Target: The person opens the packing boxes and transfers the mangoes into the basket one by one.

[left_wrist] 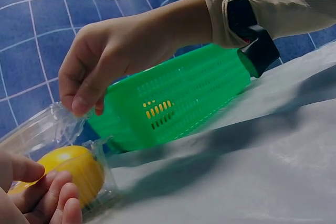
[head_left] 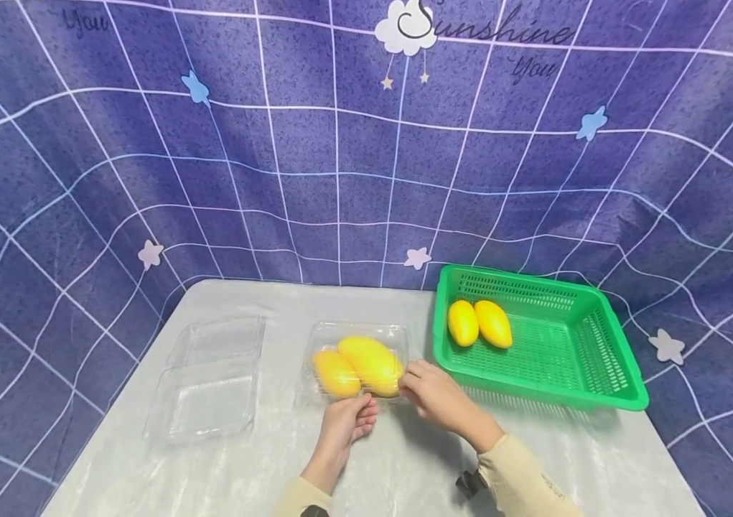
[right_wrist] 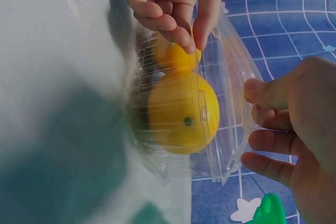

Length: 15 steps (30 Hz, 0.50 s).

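Best to steady the clear box [right_wrist: 142, 129], resting on the table [head_left: 243, 474] around two mangoes [head_left: 372, 365], by its front, apparently pinched in the left hand [head_left: 342, 420], and to bring the lid [left_wrist: 47, 129], held by its edge in the right hand [head_left: 433, 393], down squarely.

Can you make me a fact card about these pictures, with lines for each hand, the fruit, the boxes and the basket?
Right hand: pinches the edge of the partly raised lid
Left hand: at the front of the middle box; can't tell whether it grips
Fruit: four yellow mangoes, two in the middle box and two in the basket
Middle box: see-through plastic clamshell
Other clamshell box: open, on the left
Basket: green plastic with holes, on the right
Backdrop: purple-blue with grid lines and stars
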{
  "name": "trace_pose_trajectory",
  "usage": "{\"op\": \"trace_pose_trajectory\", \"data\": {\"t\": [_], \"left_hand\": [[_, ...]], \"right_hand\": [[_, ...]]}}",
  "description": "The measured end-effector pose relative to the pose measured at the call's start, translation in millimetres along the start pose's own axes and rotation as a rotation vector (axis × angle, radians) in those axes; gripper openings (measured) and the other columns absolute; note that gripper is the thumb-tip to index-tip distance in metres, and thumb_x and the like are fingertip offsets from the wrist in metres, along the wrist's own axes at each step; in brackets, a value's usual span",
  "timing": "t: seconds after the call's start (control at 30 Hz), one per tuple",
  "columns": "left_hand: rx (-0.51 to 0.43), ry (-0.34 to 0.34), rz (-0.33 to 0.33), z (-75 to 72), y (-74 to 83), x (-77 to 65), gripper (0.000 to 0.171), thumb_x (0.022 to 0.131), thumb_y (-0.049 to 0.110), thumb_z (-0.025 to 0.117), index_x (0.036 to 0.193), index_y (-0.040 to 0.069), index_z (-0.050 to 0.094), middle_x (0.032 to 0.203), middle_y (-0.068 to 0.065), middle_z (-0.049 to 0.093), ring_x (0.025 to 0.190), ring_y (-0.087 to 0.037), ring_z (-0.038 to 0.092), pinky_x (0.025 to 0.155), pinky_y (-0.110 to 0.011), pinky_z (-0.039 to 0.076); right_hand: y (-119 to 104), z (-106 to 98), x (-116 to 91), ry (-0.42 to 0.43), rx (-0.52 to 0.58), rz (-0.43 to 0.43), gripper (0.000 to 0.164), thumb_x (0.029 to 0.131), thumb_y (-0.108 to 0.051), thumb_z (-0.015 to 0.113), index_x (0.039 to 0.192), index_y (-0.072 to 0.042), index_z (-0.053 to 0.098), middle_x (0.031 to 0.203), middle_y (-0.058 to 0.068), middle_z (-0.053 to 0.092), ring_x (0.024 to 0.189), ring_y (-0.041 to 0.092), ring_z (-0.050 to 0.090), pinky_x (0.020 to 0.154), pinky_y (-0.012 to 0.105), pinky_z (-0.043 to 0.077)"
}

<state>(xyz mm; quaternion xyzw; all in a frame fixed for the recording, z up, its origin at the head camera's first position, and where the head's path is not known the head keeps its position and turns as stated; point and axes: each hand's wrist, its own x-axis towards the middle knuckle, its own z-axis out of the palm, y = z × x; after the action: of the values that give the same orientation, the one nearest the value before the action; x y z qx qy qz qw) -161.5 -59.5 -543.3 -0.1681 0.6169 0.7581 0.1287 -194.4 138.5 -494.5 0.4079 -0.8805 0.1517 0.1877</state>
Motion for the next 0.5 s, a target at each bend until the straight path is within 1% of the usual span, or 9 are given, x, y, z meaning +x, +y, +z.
{"op": "trace_pose_trajectory", "data": {"t": [0.23, 0.5], "left_hand": [[-0.011, 0.004, -0.002, -8.5, 0.1, -0.5, 0.036, 0.093, 0.023, 0.063, 0.109, -0.009, 0.065, 0.077, 0.001, 0.071, 0.066, -0.007, 0.065, 0.063, -0.02, 0.056], [-0.032, 0.036, -0.007, -17.5, 3.5, 0.4, 0.04, 0.092, 0.023, 0.063, 0.113, -0.011, 0.062, 0.078, 0.0, 0.072, 0.068, -0.008, 0.067, 0.064, -0.02, 0.056]], "right_hand": [[1, 0, 0, 0.031, 0.005, -0.025, 0.007, 0.084, -0.012, 0.072, 0.085, -0.015, 0.066, 0.086, -0.005, 0.061, 0.086, 0.012, 0.058, 0.079, 0.026, 0.052], [5, 2, 0, 0.059, 0.0, -0.037, 0.008, 0.083, -0.012, 0.073, 0.083, -0.016, 0.066, 0.085, -0.006, 0.06, 0.085, 0.011, 0.055, 0.077, 0.025, 0.051]]}}
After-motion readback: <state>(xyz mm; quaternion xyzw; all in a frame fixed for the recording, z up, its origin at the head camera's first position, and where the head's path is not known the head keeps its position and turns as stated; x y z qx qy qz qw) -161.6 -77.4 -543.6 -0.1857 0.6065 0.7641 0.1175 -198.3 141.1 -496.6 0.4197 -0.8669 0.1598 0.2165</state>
